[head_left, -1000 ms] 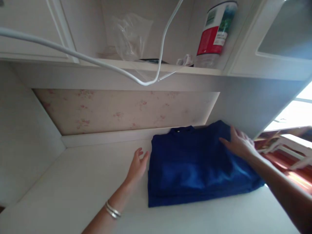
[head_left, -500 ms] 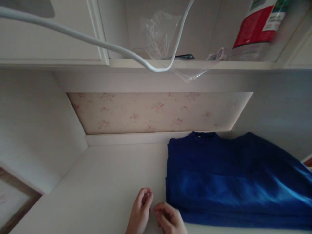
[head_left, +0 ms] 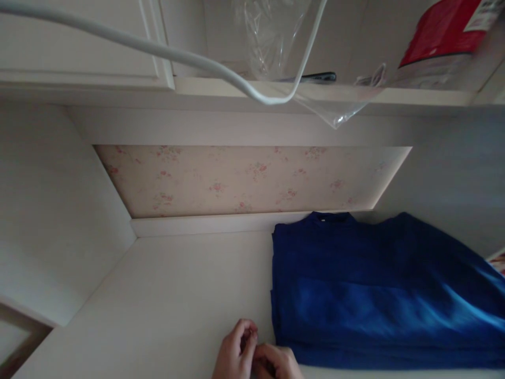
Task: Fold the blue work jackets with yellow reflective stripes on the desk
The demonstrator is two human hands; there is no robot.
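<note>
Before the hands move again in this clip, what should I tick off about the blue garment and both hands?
1. Folded blue garment lies flat on the white shelf: ok.
2. Collar end faces the floral back panel: ok.
3. Left hand and right hand off the garment, fingertips together beside its near left corner: ok.
4. Anything held between the fingers: cannot tell.
5. Garment's right end inside the shelf: cannot tell, it runs out of frame.
6. White cable hangs well above the garment, not touching it: ok.
</note>
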